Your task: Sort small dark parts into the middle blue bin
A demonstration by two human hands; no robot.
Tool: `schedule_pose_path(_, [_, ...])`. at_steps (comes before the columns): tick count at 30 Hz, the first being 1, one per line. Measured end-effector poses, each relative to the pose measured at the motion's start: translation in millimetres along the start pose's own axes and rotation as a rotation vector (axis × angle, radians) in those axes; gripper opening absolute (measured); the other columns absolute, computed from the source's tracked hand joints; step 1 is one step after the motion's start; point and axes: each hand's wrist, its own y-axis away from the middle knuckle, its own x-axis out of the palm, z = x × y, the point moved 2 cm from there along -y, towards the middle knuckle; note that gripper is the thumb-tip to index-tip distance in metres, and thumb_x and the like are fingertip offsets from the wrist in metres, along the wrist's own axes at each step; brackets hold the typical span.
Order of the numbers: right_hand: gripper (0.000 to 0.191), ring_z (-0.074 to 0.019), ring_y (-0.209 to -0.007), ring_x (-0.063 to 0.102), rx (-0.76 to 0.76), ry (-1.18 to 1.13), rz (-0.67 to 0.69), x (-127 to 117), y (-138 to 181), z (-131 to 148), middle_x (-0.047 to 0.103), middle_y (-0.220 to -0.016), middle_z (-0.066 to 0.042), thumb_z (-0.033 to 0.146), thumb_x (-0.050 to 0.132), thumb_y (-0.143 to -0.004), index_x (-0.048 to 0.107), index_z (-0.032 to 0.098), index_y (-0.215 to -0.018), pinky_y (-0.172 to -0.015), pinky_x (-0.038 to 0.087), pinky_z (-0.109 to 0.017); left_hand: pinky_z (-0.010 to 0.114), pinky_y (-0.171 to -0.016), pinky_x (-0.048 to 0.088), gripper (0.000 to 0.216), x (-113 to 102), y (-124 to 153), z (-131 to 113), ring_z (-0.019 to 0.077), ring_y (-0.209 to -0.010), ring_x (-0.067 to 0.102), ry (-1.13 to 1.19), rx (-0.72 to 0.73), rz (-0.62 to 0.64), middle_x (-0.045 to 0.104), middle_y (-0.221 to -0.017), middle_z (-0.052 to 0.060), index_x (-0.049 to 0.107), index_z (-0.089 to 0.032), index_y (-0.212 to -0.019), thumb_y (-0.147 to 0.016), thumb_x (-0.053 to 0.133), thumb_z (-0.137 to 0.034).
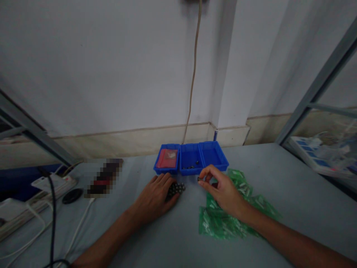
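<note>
My left hand (156, 196) rests on the table, fingers and thumb apart and cupped around the side of a cluster of small, shiny dark metal pieces (179, 187). Part of the cluster is hidden under the hand. To the right, my right hand (220, 191) pinches one small dark metal piece (199, 179) between thumb and index finger, just in front of the blue trays. A few small metal pieces (192, 167) lie in the middle blue tray (190, 150). Green plastic bags (220, 223) with pale contents lie beneath and beside my right hand and forearm.
A red packet (166, 159) fills the left blue tray (157, 169); the right blue tray (213, 154) adjoins the middle one. At left are a pixelated object (104, 178), a black disc (72, 195), cables and a power strip (36, 201). A wall stands behind the table.
</note>
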Motion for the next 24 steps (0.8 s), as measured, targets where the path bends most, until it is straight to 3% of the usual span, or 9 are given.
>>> schedule_pose_path(4, [0.014, -0.0145, -0.065, 0.054, 0.060, -0.006, 0.072, 1.8, 3.4, -1.0, 0.063, -0.087, 0.000, 0.034, 0.083, -0.093, 0.074, 0.025, -0.097, -0.051, 0.039, -0.024, 0.046, -0.092, 0.053, 0.020, -1.9, -0.9, -0.5, 0.0298, -0.103, 0.066, 0.008, 0.000, -0.004, 0.068, -0.114, 0.009, 0.061, -0.022, -0.116, -0.107, 0.060, -0.040])
schedule_pose_path(7, [0.025, -0.0102, -0.051, 0.047, 0.187, -0.167, 0.199, 4.3, 4.6, -0.9, 0.061, -0.079, 0.003, 0.044, 0.084, -0.092, 0.071, 0.024, -0.099, -0.041, 0.033, -0.022, 0.046, -0.091, 0.053, 0.018, -2.4, -1.5, -0.9, 0.0300, -0.102, 0.066, -0.006, -0.003, 0.019, 0.068, -0.114, 0.010, 0.060, -0.022, -0.115, -0.107, 0.061, -0.038])
schedule_pose_path(10, [0.036, -0.0096, -0.052, 0.049, 0.303, -0.390, 0.308, 7.4, 6.4, 2.1, 0.067, -0.082, 0.001, 0.053, 0.085, -0.089, 0.069, 0.023, -0.097, -0.039, 0.034, -0.020, 0.047, -0.090, 0.052, 0.018, -1.3, -1.5, -0.5, 0.0302, -0.102, 0.065, 0.001, -0.009, 0.027, 0.067, -0.113, 0.009, 0.060, -0.022, -0.115, -0.108, 0.061, -0.038])
schedule_pose_path(13, [0.042, -0.0074, -0.053, 0.047, 0.404, -0.538, 0.283, 9.2, 8.3, 4.8, 0.070, -0.088, -0.002, 0.059, 0.084, -0.089, 0.068, 0.020, -0.092, -0.039, 0.030, -0.019, 0.047, -0.091, 0.052, 0.020, 0.5, -1.2, 0.4, 0.0301, -0.103, 0.065, 0.018, -0.018, 0.021, 0.067, -0.113, 0.009, 0.061, -0.022, -0.115, -0.109, 0.061, -0.041])
schedule_pose_path(16, [0.049, -0.0054, -0.049, 0.038, 0.506, -0.622, 0.211, 9.3, 8.9, 4.5, 0.062, -0.077, 0.002, 0.062, 0.088, -0.084, 0.065, 0.019, -0.088, -0.039, 0.021, -0.018, 0.046, -0.093, 0.052, 0.021, 1.3, -1.2, 1.2, 0.0298, -0.105, 0.065, 0.025, -0.021, 0.012, 0.068, -0.117, 0.009, 0.062, -0.022, -0.116, -0.109, 0.060, -0.043])
schedule_pose_path(21, [0.053, -0.0043, -0.048, 0.020, 0.521, -0.693, 0.229, 7.9, 5.8, 3.1, 0.039, -0.060, 0.010, 0.062, 0.085, -0.087, 0.057, 0.019, -0.076, -0.041, 0.014, -0.019, 0.047, -0.095, 0.051, 0.022, -0.2, -1.2, 0.8, 0.0292, -0.105, 0.065, 0.029, -0.013, -0.005, 0.069, -0.116, 0.008, 0.063, -0.023, -0.116, -0.110, 0.060, -0.043])
schedule_pose_path(24, [0.053, -0.0034, -0.045, 0.020, 0.538, -0.709, 0.220, 7.4, 4.7, 2.3, 0.039, -0.061, 0.010, 0.062, 0.085, -0.087, 0.057, 0.019, -0.075, -0.040, 0.014, -0.020, 0.047, -0.096, 0.051, 0.020, -0.8, -1.0, 0.4, 0.0298, -0.105, 0.066, 0.024, -0.009, 0.002, 0.069, -0.116, 0.008, 0.063, -0.023, -0.116, -0.109, 0.061, -0.042])
